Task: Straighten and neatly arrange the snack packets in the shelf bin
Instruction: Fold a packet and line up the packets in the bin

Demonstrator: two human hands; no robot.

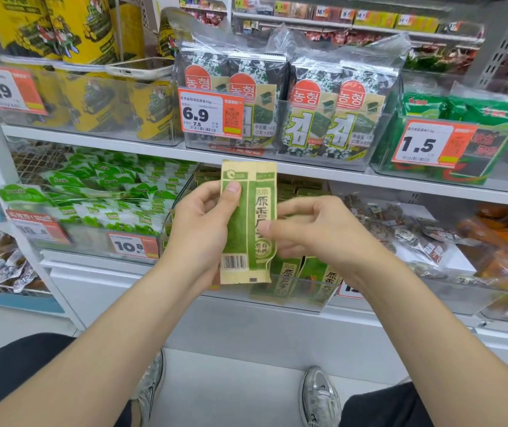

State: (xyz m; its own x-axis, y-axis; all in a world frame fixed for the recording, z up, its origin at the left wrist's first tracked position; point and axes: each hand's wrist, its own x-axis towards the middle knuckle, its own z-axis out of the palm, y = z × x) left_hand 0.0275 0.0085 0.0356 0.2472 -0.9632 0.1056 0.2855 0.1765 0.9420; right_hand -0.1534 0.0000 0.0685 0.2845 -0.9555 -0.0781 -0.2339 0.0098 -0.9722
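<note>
Shop shelving (142, 146) carrying clear bins. One green-and-tan snack packet (246, 217) is held upright in front of it. The left hand (200, 229) grips its left edge, thumb (232, 189) pressed on the front. The right hand (317, 232) meets its right edge, but blur hides whether it pinches. Below the grip, three matching packets (289, 277) stand in the shelf bin (302, 300).

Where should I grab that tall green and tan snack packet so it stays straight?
Pinch the tall green and tan snack packet along a long side edge, coming in from the side. It is flat, narrow and upright, so a thumb in front and fingers behind should keep it straight, as the left hand does from the left.
</note>
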